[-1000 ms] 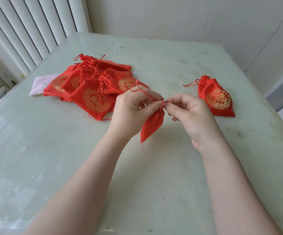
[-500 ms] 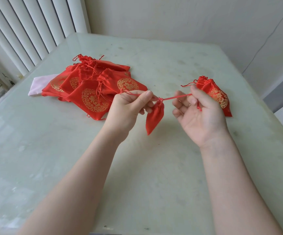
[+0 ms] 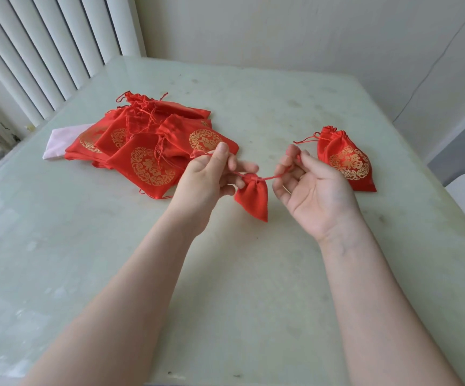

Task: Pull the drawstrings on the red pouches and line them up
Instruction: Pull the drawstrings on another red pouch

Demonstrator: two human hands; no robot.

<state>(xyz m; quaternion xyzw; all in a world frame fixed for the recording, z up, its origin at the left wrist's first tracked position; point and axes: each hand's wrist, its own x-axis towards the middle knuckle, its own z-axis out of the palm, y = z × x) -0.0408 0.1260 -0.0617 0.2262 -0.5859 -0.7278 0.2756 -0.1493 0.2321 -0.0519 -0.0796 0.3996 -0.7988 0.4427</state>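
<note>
Here the small red pouch (image 3: 253,197) hangs at the centre of the frame between the 2 hands, its mouth gathered shut and its long axis dropping down and slightly right. The left hand (image 3: 206,181) pinches one drawstring (image 3: 235,174) running up-left; the right hand (image 3: 313,188), palm up, has its fingers curled round the other cord running right. 1 cinched pouch (image 3: 345,158) lies just beyond the right hand at centre right, so that hand looks nearer for setting this one beside it. The unclosed pile (image 3: 145,146) sits upper left on the table (image 3: 253,274).
</note>
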